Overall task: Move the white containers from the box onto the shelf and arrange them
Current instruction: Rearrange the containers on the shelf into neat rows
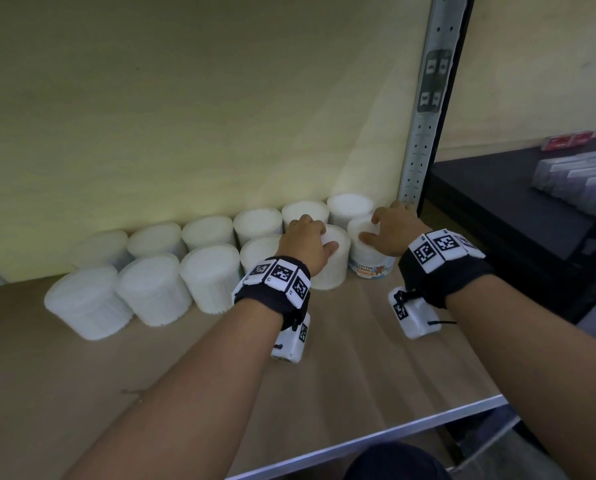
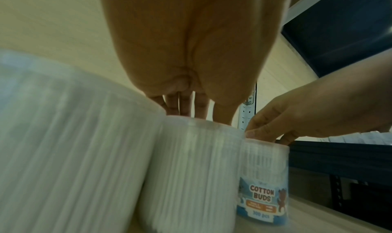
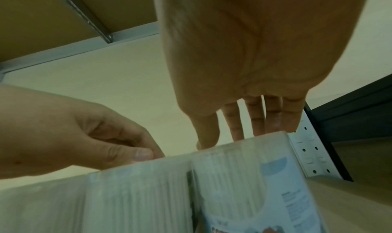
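Wooden shelf against a pale wall, with white containers standing upright in two rows that run from about nine o'clock toward two o'clock, each touching its neighbour. At the right end of the front row, the left hand caps a plain tub from above, fingers curled over its lid and thumb on the near side. Just beside it, at roughly one o'clock, the right hand grips the lid of the labelled tub, the last one before the metal upright. I'd say both are being seated into the front row. Next, I'd guess, comes letting go cleanly without nudging the neighbours. No box is in view.
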